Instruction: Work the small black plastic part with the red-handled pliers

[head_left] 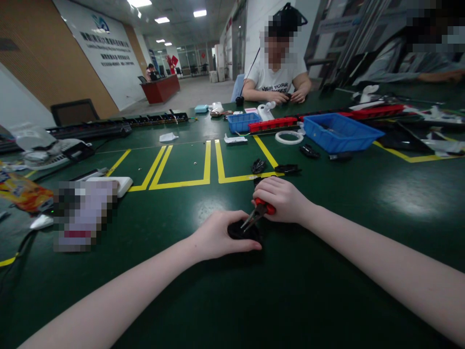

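My left hand (pixel 221 236) is closed around a small black part (pixel 238 230), keeping it on the green tabletop with thumb and fingers on either side. In my right hand (pixel 281 198) is a pair of pliers (pixel 258 213) with red-orange handles. The pliers' metal jaws point down and to the left, with their tips at the black part. What exactly the tips grip is too small to make out. Just beyond my right hand lie a black bundle (pixel 258 166) and a flat black piece (pixel 288 168).
Yellow tape lines (pixel 179 185) mark the green table (pixel 345 203). Farther back are a large blue bin (pixel 343 138), a smaller blue bin (pixel 241 127), a white tape roll (pixel 289 137) and red strips (pixel 272 124). A phone (pixel 89 211) lies at left. A person (pixel 278 80) sits opposite.
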The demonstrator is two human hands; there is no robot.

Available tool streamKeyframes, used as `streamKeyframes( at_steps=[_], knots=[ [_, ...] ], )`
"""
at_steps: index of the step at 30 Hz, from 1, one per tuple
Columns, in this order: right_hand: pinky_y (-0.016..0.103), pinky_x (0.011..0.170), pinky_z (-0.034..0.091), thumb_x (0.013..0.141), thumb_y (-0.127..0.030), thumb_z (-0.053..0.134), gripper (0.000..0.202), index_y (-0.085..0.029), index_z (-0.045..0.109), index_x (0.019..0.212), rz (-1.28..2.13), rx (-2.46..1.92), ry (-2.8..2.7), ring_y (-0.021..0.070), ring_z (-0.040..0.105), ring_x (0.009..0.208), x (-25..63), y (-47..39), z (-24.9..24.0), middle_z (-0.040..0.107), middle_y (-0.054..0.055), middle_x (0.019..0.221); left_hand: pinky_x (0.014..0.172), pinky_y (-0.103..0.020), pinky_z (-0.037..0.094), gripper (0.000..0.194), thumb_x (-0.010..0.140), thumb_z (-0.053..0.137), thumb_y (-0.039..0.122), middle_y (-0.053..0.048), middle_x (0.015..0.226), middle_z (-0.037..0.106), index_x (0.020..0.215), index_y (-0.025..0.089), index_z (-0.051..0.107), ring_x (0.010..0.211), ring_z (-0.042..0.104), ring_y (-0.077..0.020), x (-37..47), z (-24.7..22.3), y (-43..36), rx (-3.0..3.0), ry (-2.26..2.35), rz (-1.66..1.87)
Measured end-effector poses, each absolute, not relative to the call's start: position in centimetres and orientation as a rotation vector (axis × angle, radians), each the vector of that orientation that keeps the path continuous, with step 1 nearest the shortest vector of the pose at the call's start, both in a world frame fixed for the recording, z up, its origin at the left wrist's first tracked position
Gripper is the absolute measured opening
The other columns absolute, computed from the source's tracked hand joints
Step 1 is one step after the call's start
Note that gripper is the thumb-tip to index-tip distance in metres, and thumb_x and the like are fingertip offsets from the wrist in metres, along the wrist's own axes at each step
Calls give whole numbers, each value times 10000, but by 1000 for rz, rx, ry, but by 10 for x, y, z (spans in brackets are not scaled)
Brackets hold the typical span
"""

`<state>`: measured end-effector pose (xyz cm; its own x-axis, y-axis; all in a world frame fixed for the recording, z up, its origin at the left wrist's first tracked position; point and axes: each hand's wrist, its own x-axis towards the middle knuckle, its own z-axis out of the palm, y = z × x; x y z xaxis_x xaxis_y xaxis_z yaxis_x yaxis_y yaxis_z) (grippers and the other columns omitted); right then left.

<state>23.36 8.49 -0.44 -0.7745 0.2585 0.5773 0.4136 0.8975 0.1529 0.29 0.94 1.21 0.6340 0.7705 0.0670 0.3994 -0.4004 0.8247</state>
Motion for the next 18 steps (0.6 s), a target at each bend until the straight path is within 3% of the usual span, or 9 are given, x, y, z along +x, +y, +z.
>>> streamKeyframes(
  at_steps=[18],
  knots=[
    [350,761,480,818,-201,592,41,-169,594,844,-384,-468,-2505,210,607,812,233,84,-4,659,92,855,608,-238,383,371,792,800,413,11,843,679,1045,166,686,693,573,-140,4,13,9,2068,942,588]
  ],
)
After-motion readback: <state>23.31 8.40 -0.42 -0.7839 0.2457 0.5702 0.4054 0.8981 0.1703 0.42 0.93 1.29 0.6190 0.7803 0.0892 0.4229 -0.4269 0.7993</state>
